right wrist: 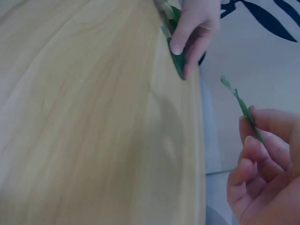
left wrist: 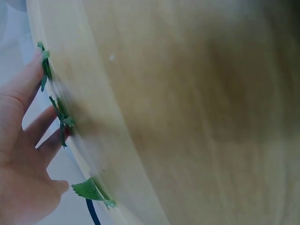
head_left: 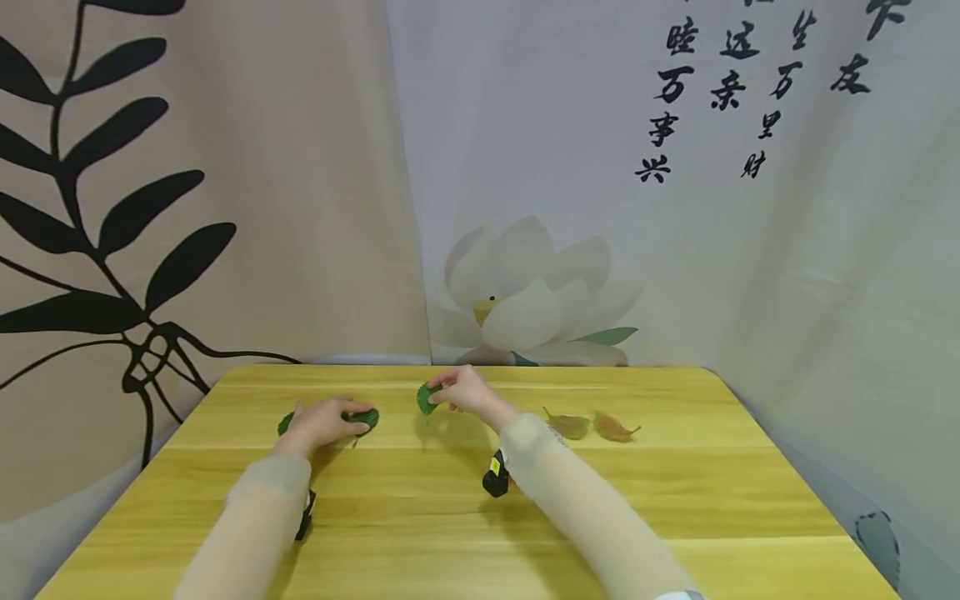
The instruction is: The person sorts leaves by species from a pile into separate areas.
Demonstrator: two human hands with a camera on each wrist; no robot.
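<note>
My right hand (head_left: 467, 392) pinches a green leaf (head_left: 427, 398) between thumb and fingertips, raised over the far part of the table. Its thin edge and stalk show in the right wrist view, where the leaf (right wrist: 245, 111) points up from the fingers. Farther left, my left hand (head_left: 324, 423) rests low with its fingers spread and fairly straight. Thumb and finger touch a green leaf (head_left: 365, 419) lying on the table. Another green leaf (head_left: 285, 423) shows past that hand's left side. The left wrist view shows a further leaf (left wrist: 62, 119) at the middle fingertips, partly hidden.
Two yellowish-brown leaves, a left one (head_left: 567, 426) and a right one (head_left: 615, 429), lie side by side right of my right forearm. The wooden table (head_left: 420, 533) ends at a far edge before a printed curtain (head_left: 322, 167). Black devices are strapped to both wrists.
</note>
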